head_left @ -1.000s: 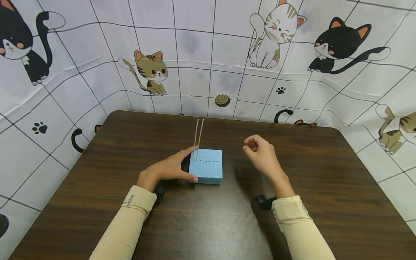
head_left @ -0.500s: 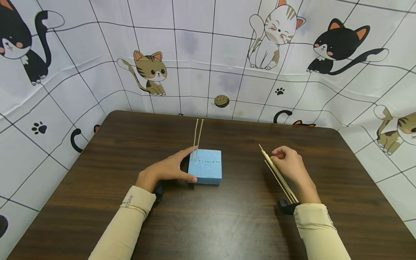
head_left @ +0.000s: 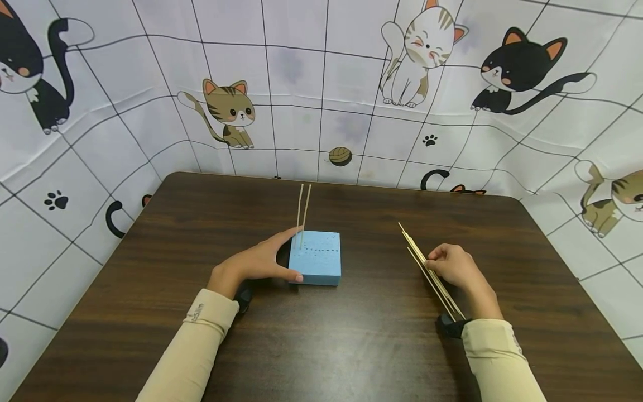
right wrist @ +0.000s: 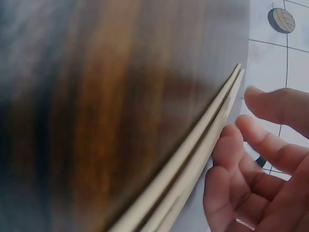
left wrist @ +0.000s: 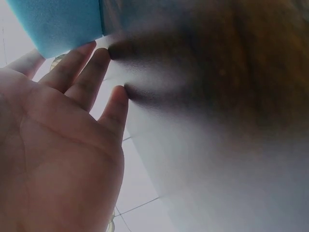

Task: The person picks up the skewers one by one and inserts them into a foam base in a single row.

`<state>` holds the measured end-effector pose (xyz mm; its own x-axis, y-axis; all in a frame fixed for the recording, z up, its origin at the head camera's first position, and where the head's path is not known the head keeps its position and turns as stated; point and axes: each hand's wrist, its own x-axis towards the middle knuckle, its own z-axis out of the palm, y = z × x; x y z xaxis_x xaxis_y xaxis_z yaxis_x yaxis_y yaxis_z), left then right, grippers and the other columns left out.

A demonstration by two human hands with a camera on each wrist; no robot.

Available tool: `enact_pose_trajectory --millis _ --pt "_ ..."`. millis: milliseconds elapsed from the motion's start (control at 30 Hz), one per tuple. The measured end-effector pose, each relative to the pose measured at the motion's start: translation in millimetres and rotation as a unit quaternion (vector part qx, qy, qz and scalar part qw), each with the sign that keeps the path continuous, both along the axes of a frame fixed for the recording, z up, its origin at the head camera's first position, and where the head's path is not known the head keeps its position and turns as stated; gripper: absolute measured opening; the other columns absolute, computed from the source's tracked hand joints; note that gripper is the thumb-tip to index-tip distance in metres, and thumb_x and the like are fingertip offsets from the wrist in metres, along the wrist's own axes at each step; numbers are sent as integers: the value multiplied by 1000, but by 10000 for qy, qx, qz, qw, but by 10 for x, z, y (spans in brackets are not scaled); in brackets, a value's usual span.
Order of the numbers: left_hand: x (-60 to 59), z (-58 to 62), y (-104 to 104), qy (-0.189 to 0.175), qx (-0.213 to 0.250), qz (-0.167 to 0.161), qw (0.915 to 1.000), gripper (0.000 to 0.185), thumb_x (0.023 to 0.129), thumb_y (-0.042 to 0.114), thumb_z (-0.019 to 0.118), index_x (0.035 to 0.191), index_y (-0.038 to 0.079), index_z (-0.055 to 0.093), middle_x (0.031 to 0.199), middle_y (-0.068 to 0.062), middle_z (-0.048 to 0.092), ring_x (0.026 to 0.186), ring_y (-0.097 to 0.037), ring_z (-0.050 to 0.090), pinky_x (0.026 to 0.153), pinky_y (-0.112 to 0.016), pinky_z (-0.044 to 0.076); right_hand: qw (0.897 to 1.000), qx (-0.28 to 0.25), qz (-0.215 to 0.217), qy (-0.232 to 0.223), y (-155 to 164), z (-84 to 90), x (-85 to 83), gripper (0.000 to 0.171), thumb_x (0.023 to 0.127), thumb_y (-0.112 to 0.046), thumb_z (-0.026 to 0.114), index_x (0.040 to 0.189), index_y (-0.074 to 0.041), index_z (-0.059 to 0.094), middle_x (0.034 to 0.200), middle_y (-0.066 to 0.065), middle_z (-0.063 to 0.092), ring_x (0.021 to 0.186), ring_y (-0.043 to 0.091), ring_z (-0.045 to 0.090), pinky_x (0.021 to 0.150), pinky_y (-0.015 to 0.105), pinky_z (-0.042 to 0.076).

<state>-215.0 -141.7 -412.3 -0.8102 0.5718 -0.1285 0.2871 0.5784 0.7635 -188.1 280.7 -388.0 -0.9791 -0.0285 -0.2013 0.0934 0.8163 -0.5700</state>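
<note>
Here, spread left fingers (left wrist: 87, 79) hold blue block (head_left: 316, 258); parted right fingers (right wrist: 226, 147), empty, beside sticks (right wrist: 195, 157)

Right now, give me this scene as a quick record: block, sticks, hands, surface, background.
block: blue block, row of dark dots across its top
standing sticks: two thin sticks, upright in the block near its left edge
loose sticks: narrow bundle right of the block; exact count unclear
left hand: left hand grips the block, thumb at the near side
right hand: right hand at the bundle, no stick clearly pinched
surface: dark wood-grain table
background: white cat-print backdrop
</note>
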Motion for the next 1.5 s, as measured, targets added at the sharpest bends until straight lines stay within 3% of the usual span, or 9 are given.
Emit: enact_pose_trajectory --millis 200,433,1067,1267,1500 --pt "-13 -22 0 -19 -34 34 10000 108 72 55 79 155 34 13 161 3 13 147 -25 16 112 -58 23 9990 330 -144 -275 -9 -6 6 22 85 -24 70 86 -2 67 79 6 61 71 20 52 60 32 42" --pt "-22 -38 11 -36 -41 90 9999 111 70 56 80 156 33 13 160 4 14 147 -24 16 113 -57 22 9978 440 -260 -430 -13 2 14 18 87 -18 65 82 -2 72 74 6 61 67 21 53 58 32 43" --pt "-17 -12 20 -41 -6 46 10000 111 71 53 81 156 30 13 161 1 13 147 -26 16 112 -58 22 9988 442 -89 -177 32 -9 27 17 87 -11 54 83 -2 68 74 6 61 64 19 53 57 32 44" --pt "-15 2 24 -46 -20 31 10000 110 71 52 81 156 30 13 161 0 13 147 -27 16 112 -59 22 9979 488 -13 428 26 68 31 17 86 -10 50 81 -3 64 71 3 57 62 17 50 58 30 40" --pt "-6 16 23 -40 4 32 10000 111 72 52 81 156 29 13 161 1 13 147 -27 15 112 -59 22 9915 240 199 1265 -32 177 11 32 88 -7 48 113 4 64 89 11 64 70 18 54 63 31 44"
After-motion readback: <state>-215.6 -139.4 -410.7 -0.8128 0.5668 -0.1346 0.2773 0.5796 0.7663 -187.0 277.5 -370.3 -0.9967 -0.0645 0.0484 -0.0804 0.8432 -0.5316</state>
